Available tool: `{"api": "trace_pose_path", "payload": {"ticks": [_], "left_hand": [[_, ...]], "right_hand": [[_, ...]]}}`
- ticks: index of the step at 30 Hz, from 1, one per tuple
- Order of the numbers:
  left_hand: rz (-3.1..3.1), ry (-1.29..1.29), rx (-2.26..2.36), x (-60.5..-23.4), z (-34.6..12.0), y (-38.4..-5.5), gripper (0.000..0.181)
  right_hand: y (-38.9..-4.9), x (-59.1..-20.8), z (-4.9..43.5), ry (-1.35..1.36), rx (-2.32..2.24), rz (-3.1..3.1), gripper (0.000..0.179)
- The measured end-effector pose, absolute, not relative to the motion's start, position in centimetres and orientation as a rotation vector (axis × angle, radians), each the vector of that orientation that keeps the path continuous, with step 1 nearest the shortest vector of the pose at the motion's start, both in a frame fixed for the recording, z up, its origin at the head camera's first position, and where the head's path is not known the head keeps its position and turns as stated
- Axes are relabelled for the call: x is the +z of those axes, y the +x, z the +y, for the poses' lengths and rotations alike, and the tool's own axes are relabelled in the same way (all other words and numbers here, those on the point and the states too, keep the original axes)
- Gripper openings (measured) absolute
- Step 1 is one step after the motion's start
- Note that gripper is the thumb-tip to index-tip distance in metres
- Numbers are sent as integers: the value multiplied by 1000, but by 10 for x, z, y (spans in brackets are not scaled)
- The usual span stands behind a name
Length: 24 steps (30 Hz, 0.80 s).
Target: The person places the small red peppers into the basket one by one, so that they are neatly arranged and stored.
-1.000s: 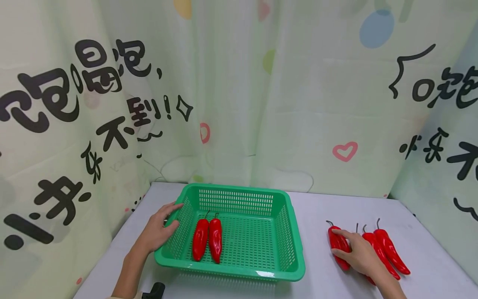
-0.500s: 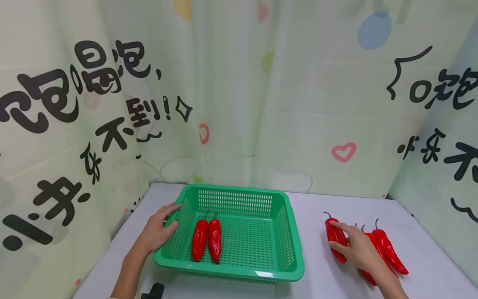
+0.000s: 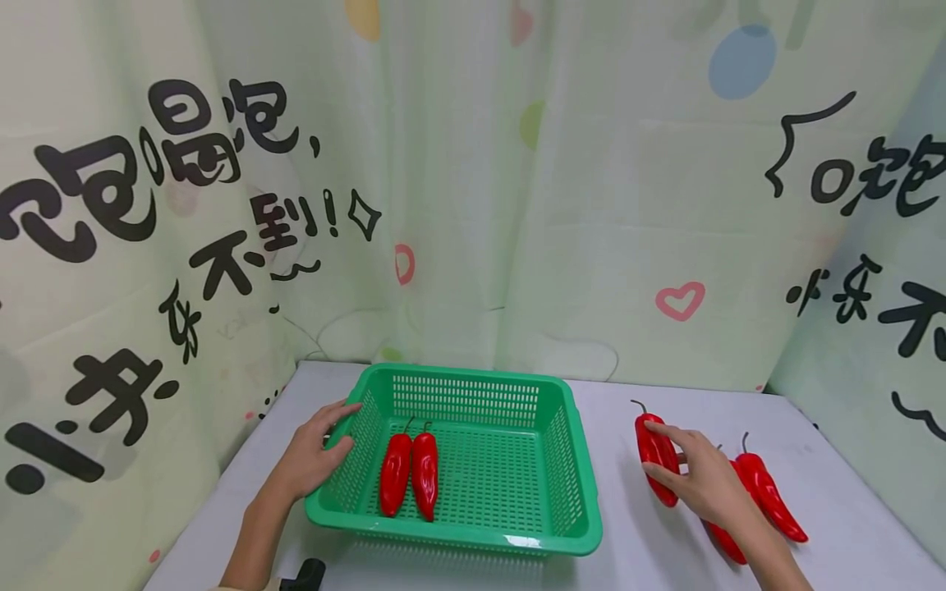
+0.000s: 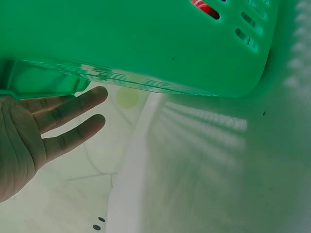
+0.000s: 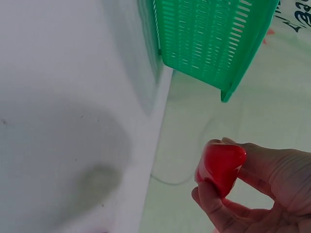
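My right hand (image 3: 705, 476) pinches a glossy red chili pepper (image 3: 654, 460) between thumb and fingers, to the right of the green plastic basket (image 3: 517, 542). In the right wrist view the pepper (image 5: 221, 165) shows end-on in the fingers, with a shadow on the table. My left hand (image 3: 314, 451) rests at the basket's left rim, thumb and a fingertip reaching over it. The left wrist view shows other fingers (image 4: 73, 136) extended straight outside the basket wall. Two red chili peppers, a left one (image 3: 395, 476) and a right one (image 3: 424, 476), lie side by side in the basket.
More red chili peppers (image 3: 772, 501) lie on the white table (image 3: 621, 566) beyond and under my right hand, partly covered by it. A pale green curtain (image 3: 458, 205) with dark lettering stands behind the table and along both sides.
My right hand has lifted the pepper from beside the others and moved it a little left and away from me. The left hand and the basket have stayed in place.
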<state>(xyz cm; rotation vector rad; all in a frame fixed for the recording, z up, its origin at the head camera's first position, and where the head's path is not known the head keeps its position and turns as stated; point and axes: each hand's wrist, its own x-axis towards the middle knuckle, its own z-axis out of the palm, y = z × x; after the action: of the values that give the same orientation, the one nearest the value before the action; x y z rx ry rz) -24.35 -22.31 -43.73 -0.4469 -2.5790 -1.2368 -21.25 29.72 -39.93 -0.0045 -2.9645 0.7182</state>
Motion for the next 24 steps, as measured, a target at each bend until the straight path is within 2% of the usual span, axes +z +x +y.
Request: {"api": "trace_pose_path", "payload": {"ticks": [24], "left_hand": [[-2570,-457,-1225,-439,-224,-244,47]], "right_hand": [[-208,-381,270,202,777,-2807,76]]}}
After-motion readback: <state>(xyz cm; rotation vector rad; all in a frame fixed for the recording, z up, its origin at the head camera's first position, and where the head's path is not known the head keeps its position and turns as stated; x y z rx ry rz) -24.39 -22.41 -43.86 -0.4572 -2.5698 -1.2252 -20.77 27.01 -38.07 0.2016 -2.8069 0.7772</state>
